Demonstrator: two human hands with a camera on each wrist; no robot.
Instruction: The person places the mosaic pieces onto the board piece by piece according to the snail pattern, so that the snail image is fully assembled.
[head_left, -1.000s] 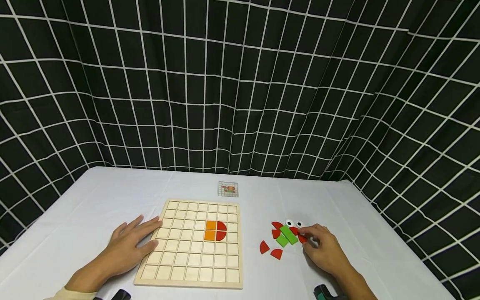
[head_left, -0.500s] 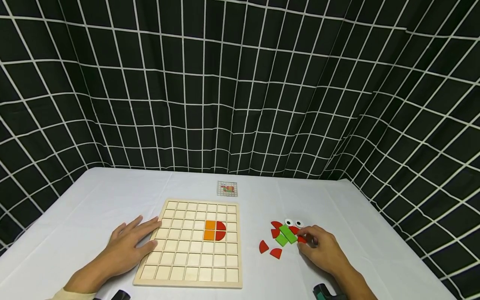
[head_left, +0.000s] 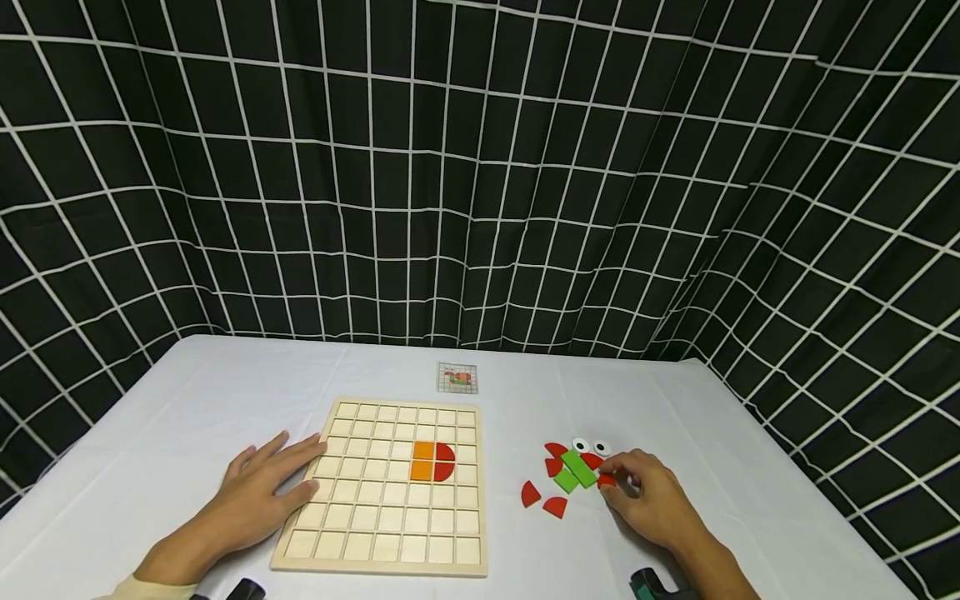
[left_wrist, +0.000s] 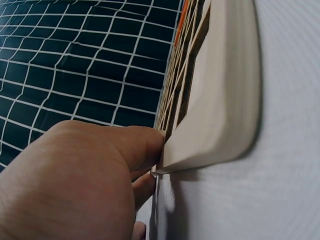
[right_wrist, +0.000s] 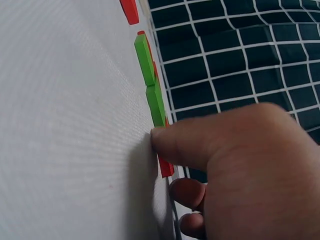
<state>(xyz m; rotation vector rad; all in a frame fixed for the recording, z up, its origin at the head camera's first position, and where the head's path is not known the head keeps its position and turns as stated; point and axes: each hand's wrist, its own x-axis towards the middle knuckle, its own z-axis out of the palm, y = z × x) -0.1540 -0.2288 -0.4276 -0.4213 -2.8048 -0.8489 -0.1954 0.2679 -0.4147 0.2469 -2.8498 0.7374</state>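
Note:
A pale wooden grid board (head_left: 375, 569) lies on the table, with two orange squares (head_left: 423, 461) and two red quarter-circle pieces (head_left: 445, 462) set in its cells. My left hand (head_left: 255, 500) rests at the board's left edge, its fingers spread and the thumb touching the rim (left_wrist: 200, 150). To the right of the board, my right hand (head_left: 648, 500) has thumb and index finger around a red quarter-circle piece (head_left: 606, 481), also partly seen as a red piece (right_wrist: 166, 168) behind the thumb in the right wrist view. Beside it lie green pieces (head_left: 579, 469).
Two white eye discs (head_left: 591, 447) lie behind the green pieces. Loose red quarter-circles (head_left: 555, 507) are scattered nearer the board. A small picture card (head_left: 457, 377) lies beyond the board. A black gridded curtain (head_left: 420, 192) surrounds the white table (head_left: 637, 392).
My right thumb and index finger have shifted slightly from a red piece near the eye discs down to the red quarter-circle at the cluster's right. The left hand and board stay put.

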